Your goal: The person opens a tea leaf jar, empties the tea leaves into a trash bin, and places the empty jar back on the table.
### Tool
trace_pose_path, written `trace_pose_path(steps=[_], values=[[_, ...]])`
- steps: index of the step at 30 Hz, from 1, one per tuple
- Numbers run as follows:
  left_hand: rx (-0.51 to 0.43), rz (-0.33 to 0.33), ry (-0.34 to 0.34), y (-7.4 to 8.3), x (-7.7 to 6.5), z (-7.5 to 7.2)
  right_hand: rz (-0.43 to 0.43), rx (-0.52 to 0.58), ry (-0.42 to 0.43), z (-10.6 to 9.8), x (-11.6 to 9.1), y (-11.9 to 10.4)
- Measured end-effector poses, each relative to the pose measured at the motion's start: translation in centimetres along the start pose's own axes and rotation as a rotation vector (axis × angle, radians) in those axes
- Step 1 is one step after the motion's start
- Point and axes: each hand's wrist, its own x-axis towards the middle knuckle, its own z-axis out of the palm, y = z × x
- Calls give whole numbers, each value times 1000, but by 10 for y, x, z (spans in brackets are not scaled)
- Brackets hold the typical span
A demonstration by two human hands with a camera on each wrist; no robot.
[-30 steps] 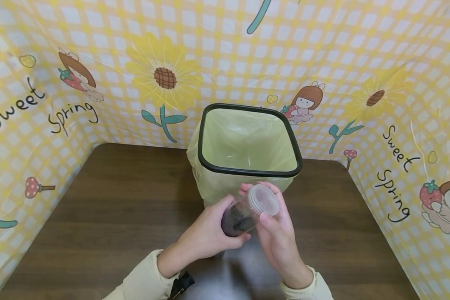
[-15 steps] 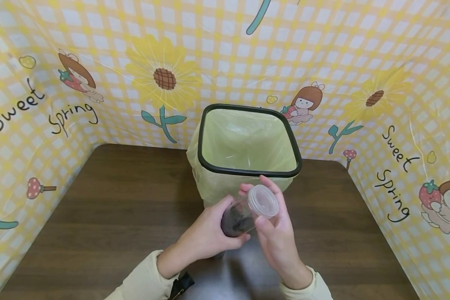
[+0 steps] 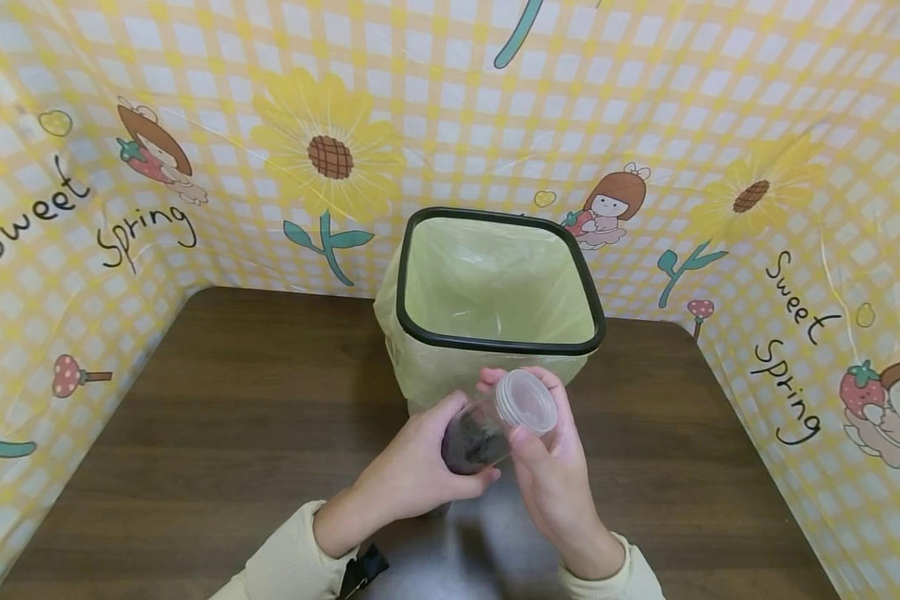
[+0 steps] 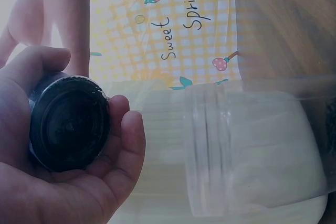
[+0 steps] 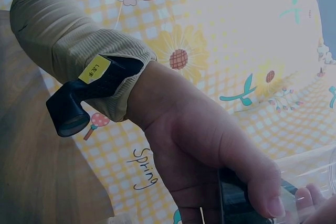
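In the head view a clear jar (image 3: 474,443) with dark contents is held tilted, its ridged, see-through lid (image 3: 527,402) facing up and right. My left hand (image 3: 420,458) wraps round the jar's lower part. Thumb and fingers of my right hand (image 3: 558,471) pinch the lid at its edge. The left wrist view shows the jar's round, dark bottom (image 4: 71,124) inside the curled left fingers. A second clear jar (image 4: 262,150) with a ridged lid is close by in that view, mostly hidden under the hands in the head view.
Just beyond my hands stands a bin (image 3: 498,343) with a black rim and a pale yellow-green liner. It rests on a dark wooden table (image 3: 270,400). A yellow checked sheet (image 3: 450,108) closes off the back and both sides.
My right index finger was lifted off the lid half a second ago and is now back down against it. The jar and my left hand have stayed in place.
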Motion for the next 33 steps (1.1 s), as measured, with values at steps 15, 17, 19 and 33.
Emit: trace_pose_path(steps=[15,17,19,33], values=[[-4,-10,-4,1,0,-1,-13,77,-41,-2,1,0],[-2,-9,-4,1,0,-1,-8,78,-44,-2,1,0],[-2,-8,-4,1,0,-1,-7,74,-47,-2,1,0],[-16,-10,-11,1,0,-1,-20,-21,32,1,-1,3]])
